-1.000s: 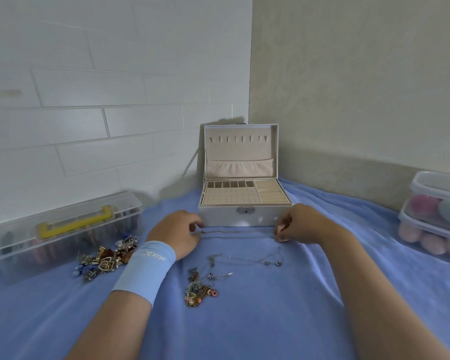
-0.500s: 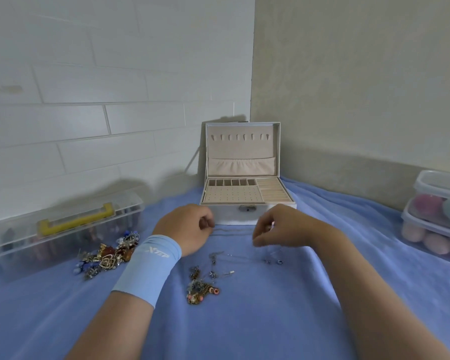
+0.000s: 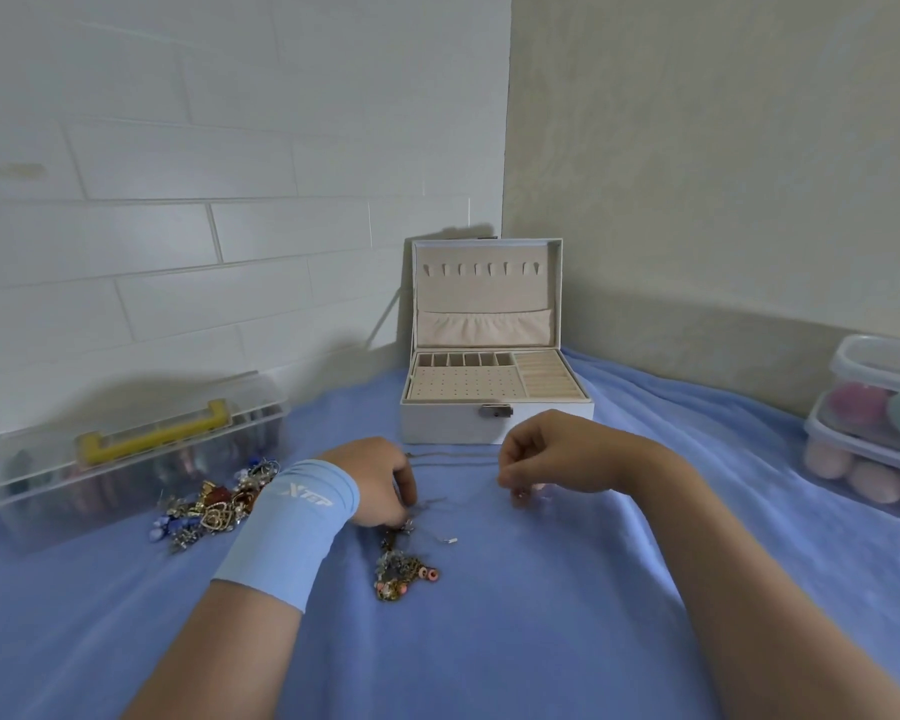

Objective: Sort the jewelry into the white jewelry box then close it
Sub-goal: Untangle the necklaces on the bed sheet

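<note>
While left hand point(image 3: 378, 480) and right hand point(image 3: 546, 457) pinch a chain point(image 3: 437, 502), beaded jewelry point(image 3: 405, 573) lies nearby.

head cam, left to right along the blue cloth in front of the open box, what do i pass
clear plastic case with a yellow handle → pile of gold and blue jewelry → left hand, light blue wristband behind it → right hand → stacked clear plastic tubs
</note>
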{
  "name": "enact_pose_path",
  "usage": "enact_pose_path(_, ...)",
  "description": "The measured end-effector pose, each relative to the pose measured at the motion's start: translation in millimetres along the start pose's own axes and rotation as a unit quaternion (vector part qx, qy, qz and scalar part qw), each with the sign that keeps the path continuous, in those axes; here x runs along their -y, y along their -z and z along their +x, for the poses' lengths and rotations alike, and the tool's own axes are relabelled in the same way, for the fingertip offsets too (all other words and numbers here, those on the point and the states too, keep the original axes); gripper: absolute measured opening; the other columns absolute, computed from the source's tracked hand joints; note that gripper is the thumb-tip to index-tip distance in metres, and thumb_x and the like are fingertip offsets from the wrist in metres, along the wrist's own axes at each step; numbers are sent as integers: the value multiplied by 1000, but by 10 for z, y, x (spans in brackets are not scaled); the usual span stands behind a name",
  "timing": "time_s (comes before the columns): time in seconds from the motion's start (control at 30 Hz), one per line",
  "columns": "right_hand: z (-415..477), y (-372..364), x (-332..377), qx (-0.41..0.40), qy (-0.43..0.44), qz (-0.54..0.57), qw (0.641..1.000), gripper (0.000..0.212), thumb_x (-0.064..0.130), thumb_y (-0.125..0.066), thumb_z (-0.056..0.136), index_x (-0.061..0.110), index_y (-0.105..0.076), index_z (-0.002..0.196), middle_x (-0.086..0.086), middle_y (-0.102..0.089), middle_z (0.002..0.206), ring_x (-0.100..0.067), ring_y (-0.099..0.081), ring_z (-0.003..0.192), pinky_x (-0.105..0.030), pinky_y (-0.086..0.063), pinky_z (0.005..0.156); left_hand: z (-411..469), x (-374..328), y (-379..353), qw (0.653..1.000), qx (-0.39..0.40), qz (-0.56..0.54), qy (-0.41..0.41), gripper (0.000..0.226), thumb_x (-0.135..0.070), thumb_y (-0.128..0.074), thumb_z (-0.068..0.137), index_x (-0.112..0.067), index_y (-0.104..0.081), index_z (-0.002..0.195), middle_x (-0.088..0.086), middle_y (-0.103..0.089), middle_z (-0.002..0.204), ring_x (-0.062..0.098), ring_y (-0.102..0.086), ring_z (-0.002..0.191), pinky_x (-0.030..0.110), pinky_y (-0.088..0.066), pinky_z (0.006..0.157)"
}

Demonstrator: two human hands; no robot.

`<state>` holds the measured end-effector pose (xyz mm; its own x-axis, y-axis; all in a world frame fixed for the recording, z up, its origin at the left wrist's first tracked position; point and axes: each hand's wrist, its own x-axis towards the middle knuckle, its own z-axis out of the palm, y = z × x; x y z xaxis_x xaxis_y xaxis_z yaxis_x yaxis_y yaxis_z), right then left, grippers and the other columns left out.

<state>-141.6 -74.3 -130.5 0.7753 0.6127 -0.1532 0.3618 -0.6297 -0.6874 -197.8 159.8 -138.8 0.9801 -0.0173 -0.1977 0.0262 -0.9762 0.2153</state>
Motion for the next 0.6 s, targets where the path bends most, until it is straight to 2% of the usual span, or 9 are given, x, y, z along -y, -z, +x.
enact_pose_path(0.07,13,2,-18,5,-6,-16,1000,8,19,-70,90,15,-69,83,1,-72,68,-12,-62,62,-27,-54,74,-3,29,16,1000,15,3,12,14,-19,-68,83,-33,-65,86,-13,-62,89,13,-64,92,23,-52,81)
enact_pose_path(0.17,-6,37,-44,34,-64,-89,993,9,26,-75,83,20,-72,77,3,-68,64,-11,-57,57,-23,-52,65,-36,85,58,999,37,15,25,14,-18,-65,85,-32,-66,88,-12,-65,93,12,-65,98,24,-52,87)
enact_pose_path(0.27,-66,89,-41,61,-127,-159,977,10,31,-77,78,23,-72,76,7,-67,62,-10,-55,56,-22,-47,60,-60,132,88,998,58,13,33,13,-20,-64,86,-31,-70,89,-9,-71,102,12,-68,95,24,-54,85)
enact_pose_path(0.4,-63,101,-22,35,-149,-209,966,19,41,-84,67,25,-74,70,12,-70,66,-7,-61,64,-23,-51,69,-82,133,97,996,73,20,41,17,-21,-63,83,-32,-73,92,-7,-73,106,13,-68,97,25,-55,87)
enact_pose_path(0.5,-35,31,44,7,-124,-197,972,19,43,-85,64,32,-79,78,17,-75,78,-4,-71,80,-24,-58,80,-75,107,82,999,26,4,27,12,-26,-63,82,-34,-70,87,-12,-69,103,11,-65,98,28,-53,91)
enact_pose_path(0.6,42,-98,144,-23,-52,-177,983,12,36,-83,72,34,-79,83,18,-75,86,0,-67,85,-21,-55,76,-31,8,26,996,-65,-36,-44,11,-28,-67,82,-38,-68,87,-18,-64,95,0,-58,83,23,-47,78)
